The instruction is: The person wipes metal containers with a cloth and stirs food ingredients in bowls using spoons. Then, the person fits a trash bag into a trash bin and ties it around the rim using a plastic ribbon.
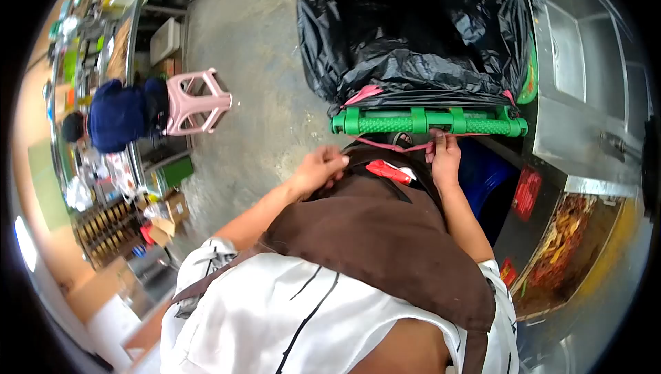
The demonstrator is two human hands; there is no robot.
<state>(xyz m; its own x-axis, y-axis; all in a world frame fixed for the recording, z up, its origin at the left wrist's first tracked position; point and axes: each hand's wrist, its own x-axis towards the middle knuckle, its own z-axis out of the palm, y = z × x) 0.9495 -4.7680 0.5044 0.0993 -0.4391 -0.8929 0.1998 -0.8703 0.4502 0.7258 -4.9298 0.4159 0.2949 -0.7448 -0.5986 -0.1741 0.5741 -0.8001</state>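
A large green bin is lined with a black plastic bag (420, 67), and its green handle bar (389, 124) faces me. A thin pink string (396, 147) runs slack just below the bar. My right hand (444, 159) is at the bar, its thumb and fingers pinched on the string. My left hand (318, 171) hovers left of the bar, in front of my apron, fingers curled together; whether anything is between them is hidden. Pink strips (363, 94) show at the bag's gathered edge. A red and white packet (390, 170) pokes out at the apron (372, 236).
A blue bin (485, 174) stands below my right arm. To the right are a metal sink (568, 50) and a trough of food scraps (561, 250). At left, a pink stool (195, 103) stands behind a person in dark blue (117, 116) at a cluttered workbench.
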